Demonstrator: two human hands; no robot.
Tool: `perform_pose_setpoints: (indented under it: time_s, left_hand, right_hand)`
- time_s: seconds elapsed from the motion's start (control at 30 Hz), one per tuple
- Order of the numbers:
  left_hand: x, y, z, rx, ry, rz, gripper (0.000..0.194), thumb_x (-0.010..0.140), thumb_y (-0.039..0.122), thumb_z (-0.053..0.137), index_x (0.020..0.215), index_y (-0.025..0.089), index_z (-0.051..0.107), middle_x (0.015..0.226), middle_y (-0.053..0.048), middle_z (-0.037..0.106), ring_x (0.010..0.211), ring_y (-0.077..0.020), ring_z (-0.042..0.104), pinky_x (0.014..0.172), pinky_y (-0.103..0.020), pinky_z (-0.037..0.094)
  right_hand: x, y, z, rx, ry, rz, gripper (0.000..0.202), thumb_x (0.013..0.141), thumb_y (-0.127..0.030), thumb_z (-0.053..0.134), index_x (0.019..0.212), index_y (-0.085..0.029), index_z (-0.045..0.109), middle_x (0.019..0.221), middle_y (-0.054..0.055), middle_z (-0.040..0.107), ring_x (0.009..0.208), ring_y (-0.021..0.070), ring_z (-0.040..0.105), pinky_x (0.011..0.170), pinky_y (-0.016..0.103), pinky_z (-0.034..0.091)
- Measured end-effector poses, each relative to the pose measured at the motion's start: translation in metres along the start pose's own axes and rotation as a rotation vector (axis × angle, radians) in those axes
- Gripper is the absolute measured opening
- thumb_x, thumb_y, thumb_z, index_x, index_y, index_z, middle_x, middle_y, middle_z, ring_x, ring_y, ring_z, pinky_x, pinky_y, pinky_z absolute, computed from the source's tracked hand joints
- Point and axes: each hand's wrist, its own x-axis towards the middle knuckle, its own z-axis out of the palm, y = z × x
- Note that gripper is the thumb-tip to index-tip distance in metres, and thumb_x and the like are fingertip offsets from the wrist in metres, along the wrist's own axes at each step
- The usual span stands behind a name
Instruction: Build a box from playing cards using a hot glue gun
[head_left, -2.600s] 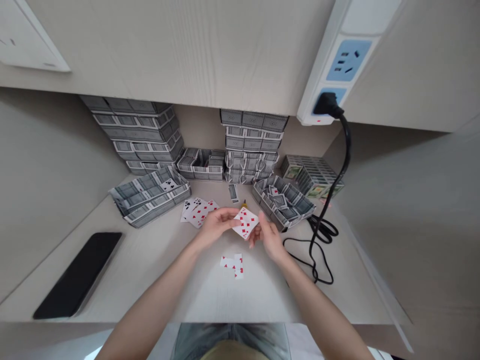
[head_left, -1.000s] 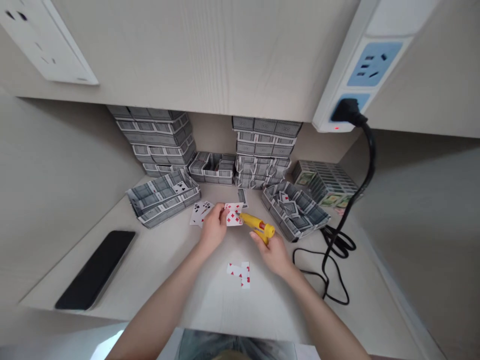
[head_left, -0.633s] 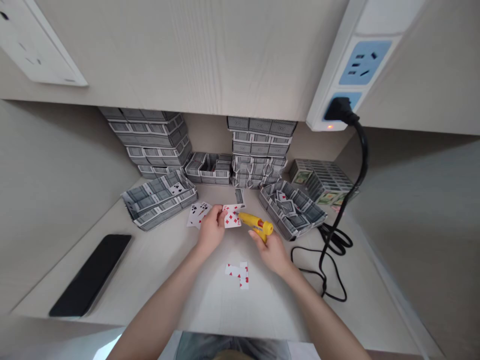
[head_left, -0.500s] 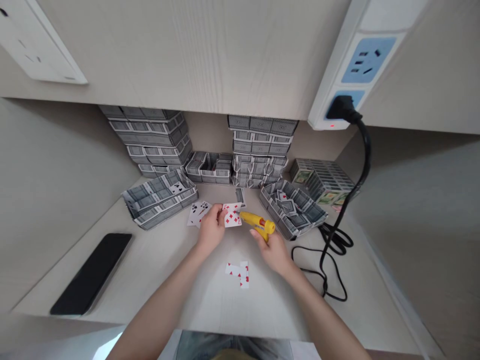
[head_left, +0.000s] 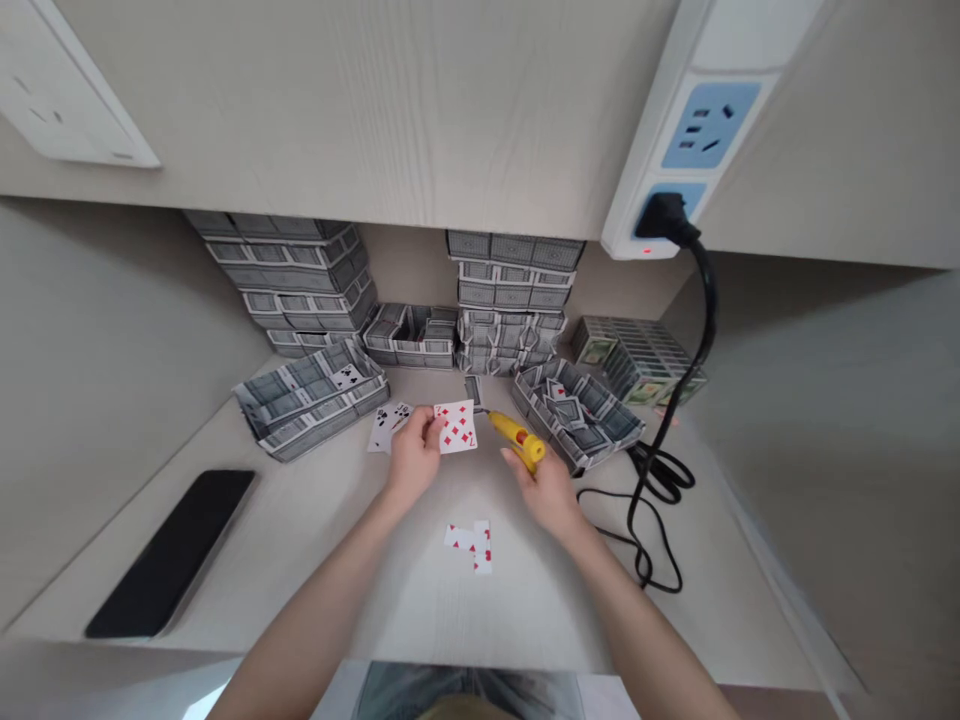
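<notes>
My left hand [head_left: 417, 453] pinches a playing card [head_left: 456, 428], the seven of diamonds, face up. In my right hand [head_left: 549, 488] is a yellow hot glue gun [head_left: 517, 436], its nozzle pointing left just off the card's right edge. Beside my left hand, face-up black-suited playing cards [head_left: 385, 424] lie on the desk. Cut and joined card pieces [head_left: 471, 544] with red marks rest nearer to me. A face-down card [head_left: 473, 390] lies behind the held card.
Open boxes made of cards stand left [head_left: 315, 420] and right [head_left: 585, 440]. Stacked card boxes [head_left: 510, 290] line the back. A phone [head_left: 176, 550] lies at left. Black cable [head_left: 667, 580] coils at right, below a power strip [head_left: 697, 130] on the overhanging panel.
The glue gun's nozzle has drawn away from the card's right edge, where it overlapped the card before. The held card has shifted slightly left. The whole view has also shifted a little.
</notes>
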Motion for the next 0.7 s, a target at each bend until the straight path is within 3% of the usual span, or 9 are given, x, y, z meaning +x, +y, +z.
perform_pose_setpoints:
  time_s: [0.1, 0.3, 0.57, 0.7]
  left_hand:
    - [0.002, -0.004, 0.001, 0.012, 0.034, 0.003, 0.016, 0.081, 0.032, 0.043, 0.08, 0.018, 0.05, 0.071, -0.001, 0.059, 0.063, -0.0139, 0.054, 0.059, -0.023, 0.039]
    - [0.009, -0.019, 0.003, -0.046, 0.061, -0.024, 0.016, 0.079, 0.033, 0.044, 0.082, 0.018, 0.051, 0.07, 0.0, 0.059, 0.061, -0.0139, 0.053, 0.058, -0.024, 0.04]
    - [0.012, -0.022, 0.003, -0.009, 0.068, -0.013, 0.016, 0.079, 0.031, 0.044, 0.084, 0.017, 0.052, 0.073, -0.002, 0.06, 0.062, -0.0135, 0.053, 0.059, -0.024, 0.04]
    - [0.011, -0.018, 0.002, 0.063, 0.059, 0.002, 0.017, 0.08, 0.031, 0.044, 0.084, 0.017, 0.053, 0.072, -0.002, 0.06, 0.064, -0.0139, 0.054, 0.06, -0.024, 0.039]
  right_hand:
    - [0.001, 0.003, -0.003, -0.147, -0.043, -0.036, 0.028, 0.082, -0.026, 0.044, 0.107, -0.016, 0.05, 0.103, 0.01, 0.057, 0.088, 0.0228, 0.058, 0.072, 0.031, 0.044]
    - [0.0, -0.004, -0.007, -0.367, -0.148, -0.005, 0.048, 0.069, -0.019, 0.05, 0.116, -0.016, 0.039, 0.114, 0.011, 0.044, 0.082, 0.0213, 0.057, 0.065, 0.03, 0.043]
    - [-0.003, -0.007, -0.01, -0.408, -0.221, -0.094, 0.045, 0.065, -0.013, 0.051, 0.109, -0.015, 0.041, 0.108, 0.011, 0.046, 0.095, 0.0236, 0.048, 0.08, 0.033, 0.038]
    - [-0.007, -0.015, -0.017, -0.359, -0.156, -0.185, 0.046, 0.064, -0.012, 0.053, 0.109, -0.014, 0.047, 0.11, 0.013, 0.046, 0.103, 0.0283, 0.039, 0.083, 0.039, 0.034]
